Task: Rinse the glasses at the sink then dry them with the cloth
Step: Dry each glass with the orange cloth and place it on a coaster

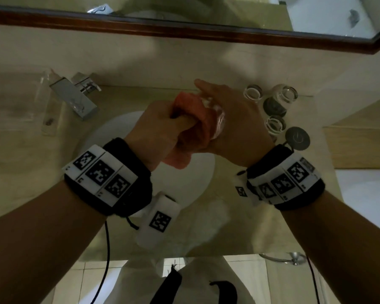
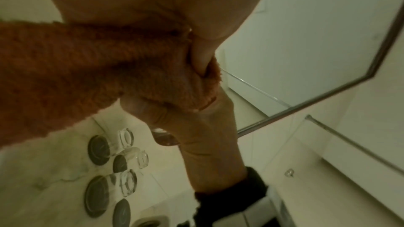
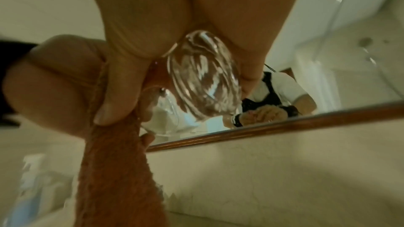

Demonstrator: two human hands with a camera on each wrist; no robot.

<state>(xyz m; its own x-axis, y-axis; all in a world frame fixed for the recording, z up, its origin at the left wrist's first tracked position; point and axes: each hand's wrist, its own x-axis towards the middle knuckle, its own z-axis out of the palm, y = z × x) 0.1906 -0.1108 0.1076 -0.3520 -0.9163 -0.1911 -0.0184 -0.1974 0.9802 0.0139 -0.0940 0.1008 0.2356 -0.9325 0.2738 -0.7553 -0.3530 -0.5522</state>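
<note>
Wood-framed mirror at 12 o'clock; chrome faucet at 10 o'clock; round grey coasters at 3 o'clock on beige table; towel ring at 5 o'clock.

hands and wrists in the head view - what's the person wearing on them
Both forearms are bare. The left hand and right hand each have a black wrist band carrying white plates printed with black square codes. A thin black cable hangs from each band.

Ribbed clear glass seemingly wrapped in orange cloth, above sink
</note>
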